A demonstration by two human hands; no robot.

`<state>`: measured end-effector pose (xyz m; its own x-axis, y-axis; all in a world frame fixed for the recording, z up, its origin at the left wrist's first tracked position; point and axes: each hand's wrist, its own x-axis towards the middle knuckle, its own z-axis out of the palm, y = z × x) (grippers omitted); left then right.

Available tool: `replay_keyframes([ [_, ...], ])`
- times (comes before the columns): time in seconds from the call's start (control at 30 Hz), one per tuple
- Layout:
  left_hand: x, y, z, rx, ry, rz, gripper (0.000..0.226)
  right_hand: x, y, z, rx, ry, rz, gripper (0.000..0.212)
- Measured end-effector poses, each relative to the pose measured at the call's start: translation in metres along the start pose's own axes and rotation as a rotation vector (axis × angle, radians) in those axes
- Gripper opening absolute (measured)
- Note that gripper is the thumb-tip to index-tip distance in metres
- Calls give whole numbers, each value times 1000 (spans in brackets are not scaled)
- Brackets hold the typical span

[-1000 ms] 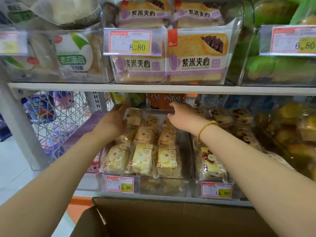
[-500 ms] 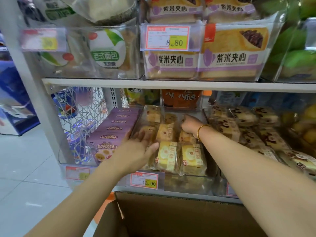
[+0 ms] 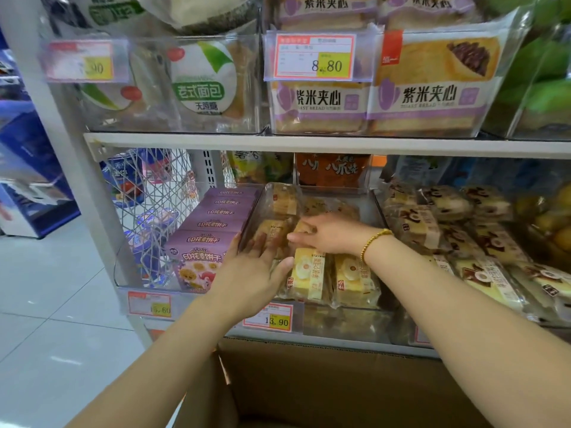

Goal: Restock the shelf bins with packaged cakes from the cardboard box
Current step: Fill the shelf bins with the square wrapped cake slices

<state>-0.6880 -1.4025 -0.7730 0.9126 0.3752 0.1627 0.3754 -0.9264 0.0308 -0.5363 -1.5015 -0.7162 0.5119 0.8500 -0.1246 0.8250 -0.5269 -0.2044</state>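
Pressing cake packs (image 3: pixel 309 274) down into clear bin (image 3: pixel 346 319) with left hand (image 3: pixel 253 270) spread flat and right hand (image 3: pixel 332 233) laid straight-fingered, probably to level rows for more.

Retail shop, packaged bakery aisle. Clear shelf bin (image 3: pixel 340 322) of packaged cakes (image 3: pixel 309 273) under the left hand (image 3: pixel 247 273) and right hand (image 3: pixel 330 233). 13.90 price tag (image 3: pixel 268 318) just below the left hand, 8.80 price tag (image 3: pixel 314 57) well above both. Purple biscuit boxes (image 3: pixel 200 254) beside the left hand. Cardboard box (image 3: pixel 340 381) under the forearms. Tiled floor (image 3: pixel 55 304) far left.
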Motion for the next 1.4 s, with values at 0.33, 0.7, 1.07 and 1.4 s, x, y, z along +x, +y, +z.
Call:
replay_keyframes([
  [0.33,-2,3,-4,-36,-71,-29,104,8,12,-10,-116,-300,-28,102],
  [0.7,36,19,-7,-321,-135,-159,58,3,17,10,-26,-181,46,84],
  [1.07,31,26,-6,-290,-223,-245,58,28,45,1,687,325,402,61],
  [1.4,20,40,-5,-229,-191,-248,61,38,49,5,972,139,382,36],
])
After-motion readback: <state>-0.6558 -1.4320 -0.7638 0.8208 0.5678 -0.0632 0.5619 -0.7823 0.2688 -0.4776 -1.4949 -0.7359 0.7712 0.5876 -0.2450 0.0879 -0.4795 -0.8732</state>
